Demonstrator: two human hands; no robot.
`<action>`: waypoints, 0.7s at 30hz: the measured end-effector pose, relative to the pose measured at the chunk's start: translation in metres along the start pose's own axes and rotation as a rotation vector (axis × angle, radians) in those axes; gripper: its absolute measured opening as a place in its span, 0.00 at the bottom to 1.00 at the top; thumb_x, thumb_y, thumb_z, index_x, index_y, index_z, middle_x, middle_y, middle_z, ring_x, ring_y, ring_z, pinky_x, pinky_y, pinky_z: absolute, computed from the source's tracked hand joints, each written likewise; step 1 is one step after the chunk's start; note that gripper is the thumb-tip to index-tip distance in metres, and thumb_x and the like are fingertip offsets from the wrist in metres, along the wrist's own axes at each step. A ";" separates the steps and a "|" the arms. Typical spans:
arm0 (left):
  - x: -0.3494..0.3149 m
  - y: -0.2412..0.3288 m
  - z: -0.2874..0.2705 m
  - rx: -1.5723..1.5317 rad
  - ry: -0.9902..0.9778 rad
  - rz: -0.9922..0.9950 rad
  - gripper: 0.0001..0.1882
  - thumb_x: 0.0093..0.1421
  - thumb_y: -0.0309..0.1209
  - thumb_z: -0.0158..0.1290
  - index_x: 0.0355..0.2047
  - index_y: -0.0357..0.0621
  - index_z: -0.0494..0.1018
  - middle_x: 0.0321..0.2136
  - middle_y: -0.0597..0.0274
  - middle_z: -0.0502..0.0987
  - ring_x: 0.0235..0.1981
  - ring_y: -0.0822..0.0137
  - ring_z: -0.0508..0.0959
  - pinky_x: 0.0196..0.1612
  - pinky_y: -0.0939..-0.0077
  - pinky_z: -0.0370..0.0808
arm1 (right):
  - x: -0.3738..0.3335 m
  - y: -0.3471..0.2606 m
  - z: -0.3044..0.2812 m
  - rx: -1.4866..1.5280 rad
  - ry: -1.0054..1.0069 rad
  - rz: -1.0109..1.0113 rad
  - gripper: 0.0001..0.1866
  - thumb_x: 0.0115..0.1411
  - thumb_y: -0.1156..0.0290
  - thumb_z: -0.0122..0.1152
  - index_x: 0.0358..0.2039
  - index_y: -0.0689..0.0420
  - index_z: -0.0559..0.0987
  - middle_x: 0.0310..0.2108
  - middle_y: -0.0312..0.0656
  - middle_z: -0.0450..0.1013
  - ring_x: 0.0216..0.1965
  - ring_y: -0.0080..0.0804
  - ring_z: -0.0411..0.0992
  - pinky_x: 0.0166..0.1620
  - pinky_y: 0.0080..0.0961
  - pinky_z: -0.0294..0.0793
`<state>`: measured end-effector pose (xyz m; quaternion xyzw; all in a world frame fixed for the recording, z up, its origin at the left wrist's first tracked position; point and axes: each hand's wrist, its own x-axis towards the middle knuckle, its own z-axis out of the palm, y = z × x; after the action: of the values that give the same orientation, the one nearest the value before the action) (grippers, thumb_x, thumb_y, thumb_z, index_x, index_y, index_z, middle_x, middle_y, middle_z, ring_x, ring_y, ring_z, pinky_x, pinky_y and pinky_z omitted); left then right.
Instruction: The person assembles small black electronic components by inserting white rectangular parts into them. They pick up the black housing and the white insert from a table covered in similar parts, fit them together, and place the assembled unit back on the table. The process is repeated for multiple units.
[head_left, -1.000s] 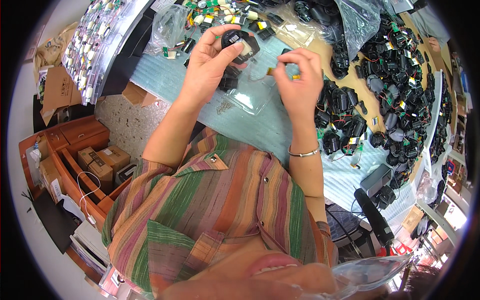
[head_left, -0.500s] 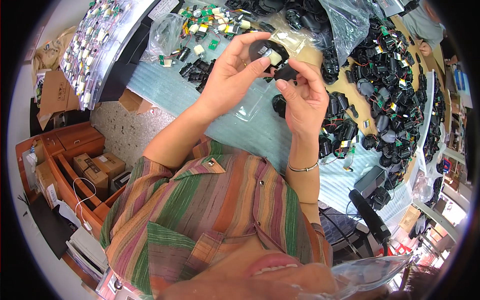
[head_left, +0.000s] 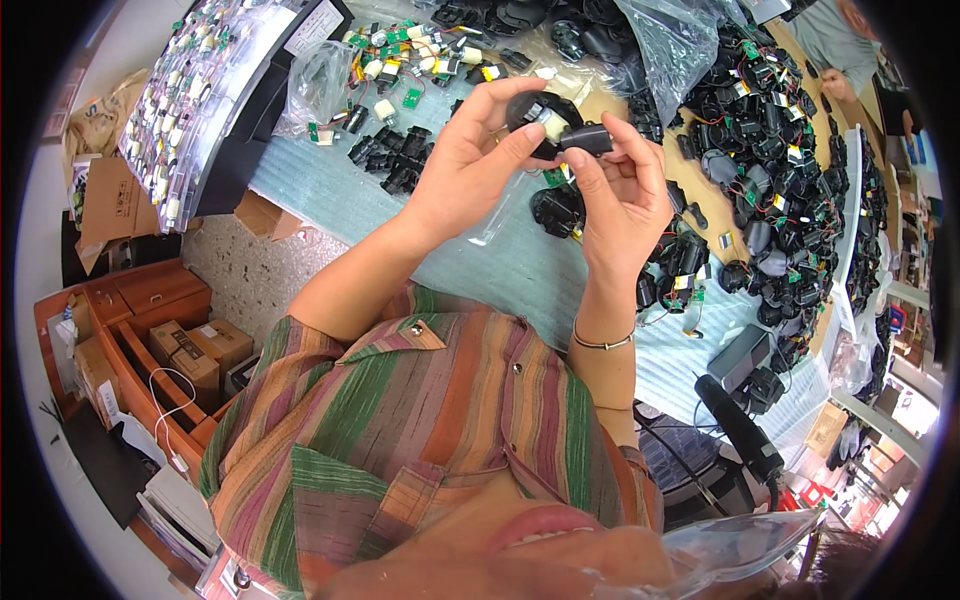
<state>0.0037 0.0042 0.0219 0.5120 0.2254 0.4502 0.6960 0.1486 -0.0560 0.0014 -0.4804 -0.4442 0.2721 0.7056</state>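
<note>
1. Far to the left of the two hands, a curved black tray filled with rows of small pale parts [head_left: 205, 95] stands at the edge of the pale blue foam-covered worktable [head_left: 330, 190].
2. Between that tray and the hands lie a clear plastic bag [head_left: 315, 80], a loose group of small green circuit boards with white cylindrical parts [head_left: 400, 60] and a little heap of small black plastic pieces [head_left: 395, 160].
3. The left hand [head_left: 470, 160] is raised above the table. Its thumb and fingers are closed around a round black plastic housing with a pale part inside [head_left: 535, 115], which it grips from the left side and from below.
4. The right hand [head_left: 625, 190] is just beside the left one. Its thumb and forefinger pinch a small black oblong plastic piece [head_left: 588, 137], and this piece touches the right side of the round housing.
5. Directly under the two hands, a similar black housing [head_left: 558, 208] lies on the foam, next to a flat clear bag [head_left: 495, 215].
6. On the right wrist, below the grip, sits a thin metal bracelet [head_left: 600, 343].
7. To the right of the hands spreads a large pile of black housings with red wires and green boards [head_left: 770, 150].
8. Lower right of the grip, a black electric screwdriver [head_left: 740, 430] lies near the table edge.
</note>
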 end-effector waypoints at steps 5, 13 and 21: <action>-0.003 0.002 -0.007 -0.033 0.041 -0.060 0.21 0.70 0.22 0.44 0.62 0.38 0.61 0.52 0.58 0.70 0.51 0.70 0.76 0.50 0.69 0.82 | 0.004 0.001 -0.001 0.068 -0.089 -0.061 0.21 0.50 0.88 0.71 0.44 0.63 0.77 0.47 0.42 0.68 0.45 0.22 0.68 0.49 0.22 0.74; -0.007 0.003 -0.009 -0.116 0.002 -0.113 0.21 0.71 0.24 0.41 0.63 0.40 0.60 0.55 0.59 0.68 0.53 0.71 0.73 0.51 0.73 0.80 | 0.000 -0.001 0.010 -0.259 -0.085 -0.246 0.15 0.49 0.81 0.74 0.38 0.59 0.81 0.44 0.43 0.73 0.46 0.29 0.74 0.44 0.23 0.76; -0.007 0.001 -0.014 -0.045 0.024 -0.103 0.23 0.71 0.24 0.40 0.66 0.38 0.58 0.53 0.59 0.70 0.51 0.71 0.75 0.52 0.69 0.79 | -0.001 -0.003 0.015 -0.649 -0.056 -0.493 0.15 0.48 0.75 0.75 0.38 0.56 0.83 0.41 0.40 0.77 0.41 0.33 0.73 0.43 0.28 0.73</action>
<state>-0.0111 0.0060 0.0165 0.4787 0.2493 0.4249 0.7267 0.1347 -0.0516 0.0058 -0.5499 -0.6277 -0.0466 0.5490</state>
